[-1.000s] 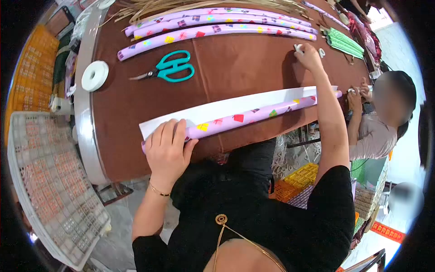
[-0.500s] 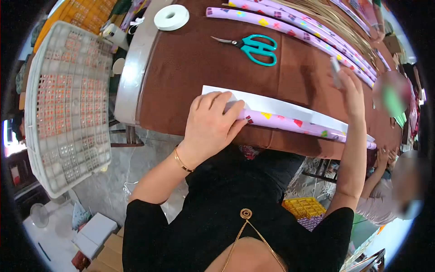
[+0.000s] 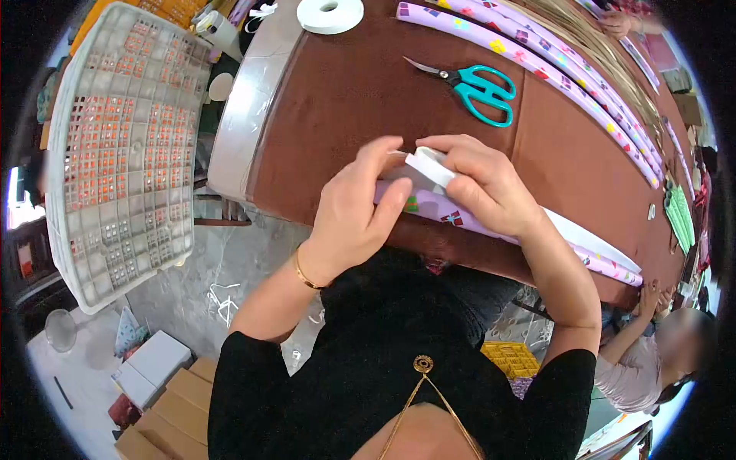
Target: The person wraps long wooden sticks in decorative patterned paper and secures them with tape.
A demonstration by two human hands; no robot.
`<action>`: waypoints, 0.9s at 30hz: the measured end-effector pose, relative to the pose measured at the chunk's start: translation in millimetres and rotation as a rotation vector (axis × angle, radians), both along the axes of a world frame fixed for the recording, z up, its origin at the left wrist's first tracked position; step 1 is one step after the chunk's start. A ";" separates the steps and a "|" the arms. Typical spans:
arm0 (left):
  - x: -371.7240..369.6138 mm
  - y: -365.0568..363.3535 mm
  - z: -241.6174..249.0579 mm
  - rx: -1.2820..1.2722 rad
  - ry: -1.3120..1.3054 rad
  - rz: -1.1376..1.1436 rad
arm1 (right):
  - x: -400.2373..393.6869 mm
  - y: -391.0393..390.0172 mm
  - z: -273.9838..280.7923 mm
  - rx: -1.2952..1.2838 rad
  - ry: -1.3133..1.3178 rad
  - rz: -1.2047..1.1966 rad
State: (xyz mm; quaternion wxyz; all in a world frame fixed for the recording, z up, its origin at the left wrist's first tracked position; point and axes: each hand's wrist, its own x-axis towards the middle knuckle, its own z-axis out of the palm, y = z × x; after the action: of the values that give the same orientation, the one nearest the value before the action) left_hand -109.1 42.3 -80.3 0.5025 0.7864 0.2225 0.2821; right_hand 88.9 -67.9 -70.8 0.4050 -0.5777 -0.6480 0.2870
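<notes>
My right hand [image 3: 491, 188] grips a small roll of white tape [image 3: 431, 166] between thumb and fingers. Close to its left side is my left hand [image 3: 356, 203], thumb and fingers spread apart and slightly blurred. A thin pale strip shows by the left fingertips. Beneath both hands, along the near table edge, lies a rolled sheet of purple gift wrap [image 3: 606, 264] with a present pattern. Its white inner side shows along the far edge, and my hands hide part of the roll. Teal-handled scissors [image 3: 484, 96] lie farther back on the brown cloth.
A larger white tape roll [image 3: 330, 15] sits at the back left of the brown-covered table [image 3: 345, 92]. Several finished purple wrap rolls [image 3: 537, 73] lie at the back right. White plastic crates [image 3: 130, 161] stand on the left. Another person [image 3: 640, 360] is at the right.
My right hand has come from the back right to my left hand, bringing the tape roll. My left hand has lifted off the gift wrap and opened. The view has shifted slightly.
</notes>
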 end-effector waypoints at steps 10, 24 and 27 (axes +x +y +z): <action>-0.5 21.2 9.9 -0.251 0.123 -0.090 | -2.3 -0.2 -2.1 0.023 -0.110 -0.084; 3.7 30.5 2.0 0.098 0.233 0.080 | -5.1 -3.4 -0.8 0.136 -0.354 -0.294; 4.5 35.1 3.0 0.124 0.251 0.088 | -7.6 -5.4 5.0 0.098 -0.420 -0.306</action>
State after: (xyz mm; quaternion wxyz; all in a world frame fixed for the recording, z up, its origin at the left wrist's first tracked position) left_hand -104.7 77.4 -77.3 0.4085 0.8344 0.3000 0.2166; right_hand 81.3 -73.2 -65.8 0.3277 -0.6956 -0.6360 0.0644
